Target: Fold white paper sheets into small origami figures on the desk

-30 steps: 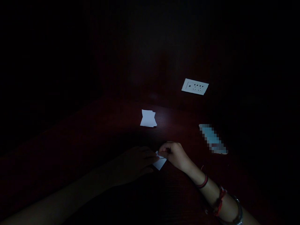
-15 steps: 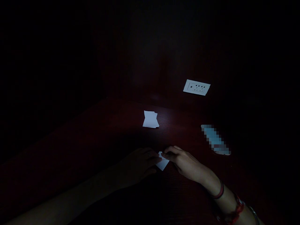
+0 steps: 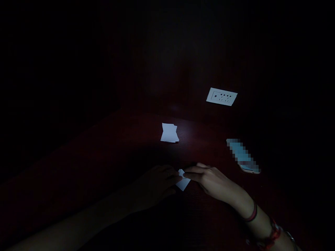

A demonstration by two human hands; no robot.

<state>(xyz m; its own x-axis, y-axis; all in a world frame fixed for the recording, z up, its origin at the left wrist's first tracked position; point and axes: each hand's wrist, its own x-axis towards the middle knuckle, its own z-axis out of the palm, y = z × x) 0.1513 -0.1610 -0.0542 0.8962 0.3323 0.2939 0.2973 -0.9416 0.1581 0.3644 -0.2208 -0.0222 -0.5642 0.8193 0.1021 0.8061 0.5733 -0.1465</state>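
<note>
A small white piece of folded paper (image 3: 183,184) lies on the dark red table, crease lines showing near its upper part. From the left, my left hand (image 3: 163,181), deep in shadow, holds the paper's left edge under its fingertips. My right hand (image 3: 209,177), better lit, has its thumb and finger closed on the upper right part of the same paper. The fingertips of both hands are only a short gap apart. Behind them, a stack of white paper sheets (image 3: 169,133) with uneven edges rests on the table.
A phone-like object with a pixelated surface (image 3: 242,155) lies on the table to the right. A white wall socket (image 3: 222,97) is set in the dark panel behind. The dark red table top (image 3: 125,139) meets that panel at the back, and the surroundings are very dark.
My right hand has shifted slightly rightward and its fingers have straightened along the paper. My left hand stays on the left edge. The whole view has drifted a little.
</note>
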